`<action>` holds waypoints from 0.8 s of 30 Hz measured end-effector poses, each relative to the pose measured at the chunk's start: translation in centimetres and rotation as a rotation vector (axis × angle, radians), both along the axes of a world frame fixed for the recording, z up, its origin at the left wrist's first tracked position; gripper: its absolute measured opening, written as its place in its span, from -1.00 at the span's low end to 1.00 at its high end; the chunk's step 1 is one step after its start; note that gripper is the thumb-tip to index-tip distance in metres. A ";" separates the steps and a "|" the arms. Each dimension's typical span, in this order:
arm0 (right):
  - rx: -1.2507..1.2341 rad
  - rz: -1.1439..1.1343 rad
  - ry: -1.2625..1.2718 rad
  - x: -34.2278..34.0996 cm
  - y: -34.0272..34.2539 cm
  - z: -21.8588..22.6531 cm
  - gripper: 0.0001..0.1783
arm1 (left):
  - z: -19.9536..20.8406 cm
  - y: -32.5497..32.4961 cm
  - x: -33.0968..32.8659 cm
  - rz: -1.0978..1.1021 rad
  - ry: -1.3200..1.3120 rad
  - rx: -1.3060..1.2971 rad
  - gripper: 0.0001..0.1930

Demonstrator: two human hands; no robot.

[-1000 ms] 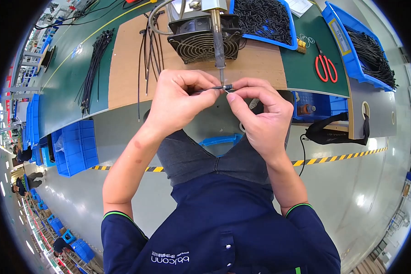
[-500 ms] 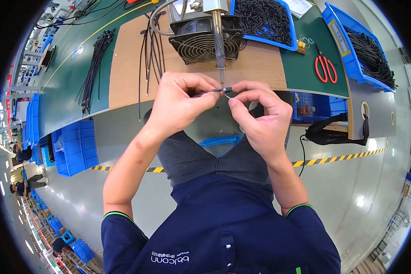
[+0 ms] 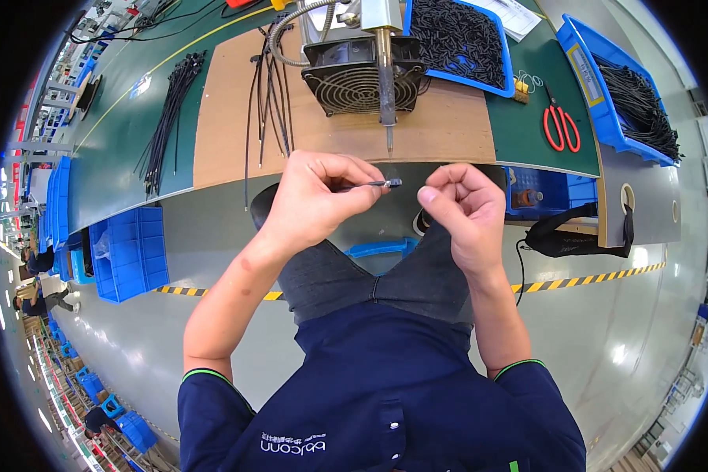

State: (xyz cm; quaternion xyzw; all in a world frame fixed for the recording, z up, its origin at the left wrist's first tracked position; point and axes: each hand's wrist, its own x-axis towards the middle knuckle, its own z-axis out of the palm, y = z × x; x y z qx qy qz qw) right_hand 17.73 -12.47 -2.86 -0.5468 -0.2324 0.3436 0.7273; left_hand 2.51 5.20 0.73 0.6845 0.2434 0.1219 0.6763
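Seated worker at a bench, seen from where I stand in the room. Nearest is the dark blue shirt. Ahead of it, the left hand has thumb and forefinger pinching a thin black cable, whose connector end points toward the right hand. That hand stands apart from the cable, fingers curled, thumb near the forefinger; I cannot tell whether they grip anything. Just beyond the cable, a soldering iron points toward the worker, in front of a black fan. Loose cables lie left of the fan on a brown board; beyond, at right, sits a blue tray of small black parts.
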 end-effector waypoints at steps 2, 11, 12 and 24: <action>-0.053 0.144 -0.102 -0.3 -0.2 0.5 -0.76 | 0.8 -0.3 -0.7 0.027 -0.012 -0.012 -0.89; -0.099 0.167 -0.464 -3.0 -0.3 -0.1 -0.85 | -0.4 -1.0 -3.5 -0.083 0.009 -0.111 -0.96; -0.093 0.176 -0.469 -3.3 -0.5 -0.2 -0.84 | -0.7 -1.3 -3.9 -0.073 -0.030 -0.163 -0.96; -0.044 0.291 -0.386 -5.0 -0.7 0.0 -0.84 | 0.3 -1.4 -7.2 -0.111 -0.004 -0.223 -0.94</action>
